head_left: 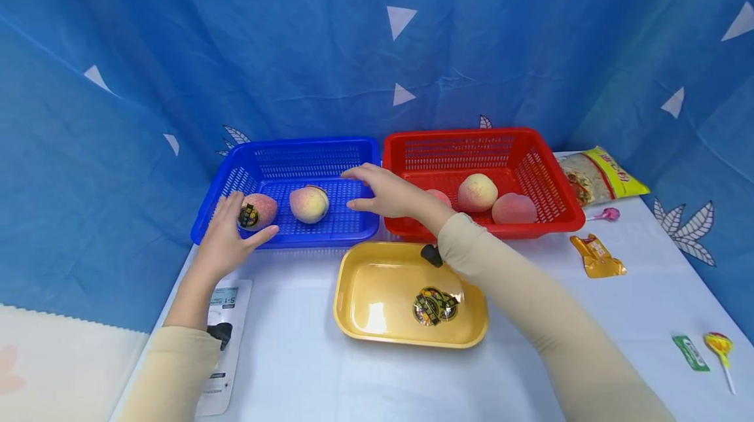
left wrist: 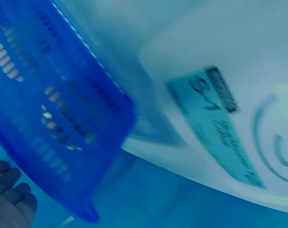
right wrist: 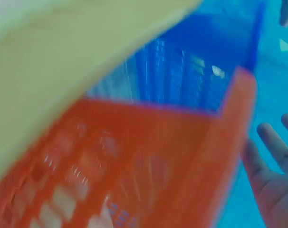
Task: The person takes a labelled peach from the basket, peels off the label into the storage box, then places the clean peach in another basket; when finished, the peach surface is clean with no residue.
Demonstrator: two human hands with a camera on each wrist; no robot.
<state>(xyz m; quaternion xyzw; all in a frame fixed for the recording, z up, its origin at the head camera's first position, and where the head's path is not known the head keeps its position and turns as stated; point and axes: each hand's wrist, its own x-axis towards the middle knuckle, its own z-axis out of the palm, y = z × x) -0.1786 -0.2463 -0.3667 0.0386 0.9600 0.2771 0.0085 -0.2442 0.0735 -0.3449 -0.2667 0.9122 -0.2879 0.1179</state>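
Note:
My left hand [head_left: 226, 239] hovers at the left end of the blue basket [head_left: 318, 237], its fingers extended and holding nothing. Just beside it lies a pinkish peach [head_left: 266, 210] bearing a round black sticker [head_left: 248, 216]. A second peach [head_left: 309, 204], pink and pale yellow, sits further right in that basket. My right hand [head_left: 385, 193] is over the basket's right end with thumb and fingers apart and nothing between them. In the right wrist view its fingers [right wrist: 274, 142] look spread. The left wrist view catches curved fingers [left wrist: 11, 183] outside the blue basket's wall.
A red basket [head_left: 565, 212] holds several peaches, one partly behind my right arm. In front is a gold tray [head_left: 377, 337] with round black stickers [head_left: 427, 311]. A white package [head_left: 230, 343] lies left. Right are a yellow bag [head_left: 612, 176], an orange wrapper [head_left: 597, 257] and lollipops [head_left: 718, 345].

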